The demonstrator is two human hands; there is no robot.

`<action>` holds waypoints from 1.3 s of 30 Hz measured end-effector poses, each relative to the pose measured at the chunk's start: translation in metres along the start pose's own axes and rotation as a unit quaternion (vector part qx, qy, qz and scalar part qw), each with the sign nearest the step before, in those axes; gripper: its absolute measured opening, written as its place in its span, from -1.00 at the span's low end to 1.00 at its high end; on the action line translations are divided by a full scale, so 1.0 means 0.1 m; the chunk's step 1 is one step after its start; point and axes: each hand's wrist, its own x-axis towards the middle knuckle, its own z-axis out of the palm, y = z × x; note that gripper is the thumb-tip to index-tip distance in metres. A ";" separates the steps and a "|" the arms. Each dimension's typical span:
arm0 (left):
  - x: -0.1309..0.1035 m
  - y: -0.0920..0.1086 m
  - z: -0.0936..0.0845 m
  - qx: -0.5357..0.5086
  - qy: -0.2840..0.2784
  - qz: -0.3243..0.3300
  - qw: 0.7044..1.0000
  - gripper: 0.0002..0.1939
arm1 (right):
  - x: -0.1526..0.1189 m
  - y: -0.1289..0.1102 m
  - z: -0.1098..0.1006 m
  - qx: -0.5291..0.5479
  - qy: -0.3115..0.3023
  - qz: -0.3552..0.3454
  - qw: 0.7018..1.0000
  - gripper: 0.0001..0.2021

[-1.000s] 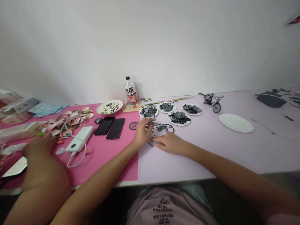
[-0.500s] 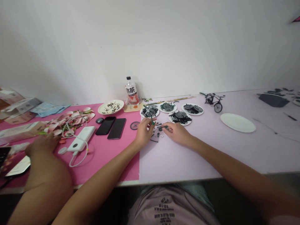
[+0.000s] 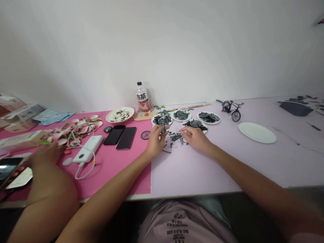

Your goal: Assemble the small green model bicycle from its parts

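Note:
My left hand point(image 3: 156, 140) is closed on a small green plastic part point(image 3: 163, 129), pinched upright between thumb and fingers. To its right, my right hand point(image 3: 194, 137) hovers by the loose green and dark parts point(image 3: 176, 136), thumb and forefinger slightly apart, with nothing visible between them. Those parts lie scattered on the lilac tabletop between my hands. A dark spoked toy wheel point(image 3: 145, 135) rests left of my left hand. Just beyond my fingers, a white plate point(image 3: 153, 123) carries dark and green pieces, and another plate point(image 3: 204, 132) with wheels and black pieces sits behind my right hand.
An assembled toy bicycle point(image 3: 231, 110) stands back right, near an oval white plate point(image 3: 257, 132). Two phones point(image 3: 126, 138), a white power bank point(image 3: 88, 149) with a cable, and a drink bottle point(image 3: 143, 98) are leftward. Another person's arm point(image 3: 50, 182) reaches in at left.
My right hand has drawn away from the loose parts, slightly right, and its fingers have parted. The left hand keeps the green part, now tilted differently. At far left, a phone has shifted into view.

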 end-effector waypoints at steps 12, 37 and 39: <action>0.05 -0.02 0.00 -0.206 -0.106 -0.152 0.961 -0.64 | 0.06 0.09 0.03 0.067 0.050 0.078 0.993 -0.46; 0.41 -0.21 -0.72 -0.273 -0.209 -0.349 0.872 -0.57 | 0.05 0.05 -0.02 0.036 0.049 0.046 0.997 -0.73; 0.42 -0.24 -0.75 -0.260 -0.217 -0.363 0.868 -0.58 | 0.05 0.05 -0.02 0.033 0.043 0.047 0.997 -0.72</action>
